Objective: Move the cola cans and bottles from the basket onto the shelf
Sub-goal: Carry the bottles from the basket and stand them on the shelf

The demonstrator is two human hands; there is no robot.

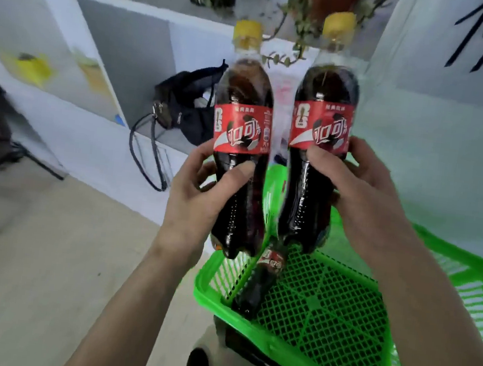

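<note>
Both cola bottles: red label [241, 131] on left bottle, red label [320, 127] on right, w/ white Chinese brand script; fine print unreadable.

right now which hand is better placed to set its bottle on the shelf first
Left, probably. The left hand holds its cola bottle upright on the side nearer the open white shelf. The right hand and its bottle sit farther over, above the green basket.
</note>
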